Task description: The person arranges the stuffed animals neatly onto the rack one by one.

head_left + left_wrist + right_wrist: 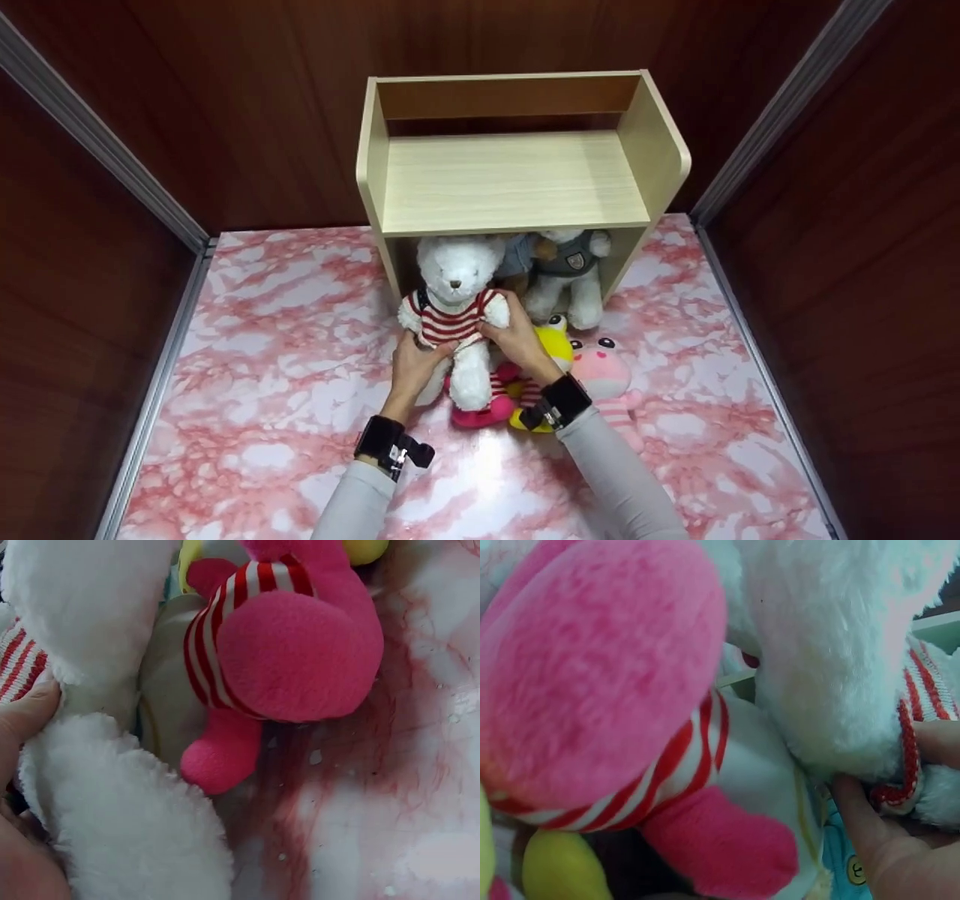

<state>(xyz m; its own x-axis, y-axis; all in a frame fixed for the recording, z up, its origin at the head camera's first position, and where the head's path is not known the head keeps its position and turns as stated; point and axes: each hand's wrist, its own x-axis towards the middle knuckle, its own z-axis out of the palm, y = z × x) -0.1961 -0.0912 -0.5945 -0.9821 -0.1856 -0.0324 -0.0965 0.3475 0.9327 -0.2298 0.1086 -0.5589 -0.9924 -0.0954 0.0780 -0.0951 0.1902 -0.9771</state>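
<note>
You had both hands round a fluffy white toy bear in a red-and-white striped knitted top [450,326]. Your left hand [416,367] held it low on one side, with the thumb across the front. Your right hand [523,337] held the other side, near its arm, so it was snug on both sides. The bear was at the left front of the low space in a pale wooden shelf [517,180], face toward you, its head close to the front edge of the board above and its legs sticking out in front.

To do this well, it seemed best to hold the body and not tug the top, since soft knit could stretch. Keeping the head low looked wise, as it could bump that board. Small, slow moves suited such a tight spot.

You also needed to mind the legs. The bright pink plush toy with a striped middle [300,656] lay just beside them, and a yellow plush toy [555,343] was near your right wrist, so a swing could knock either one. A white bear in a dark vest [570,296] sat to the right, so moving straight, not sideways, seemed safest.
</note>
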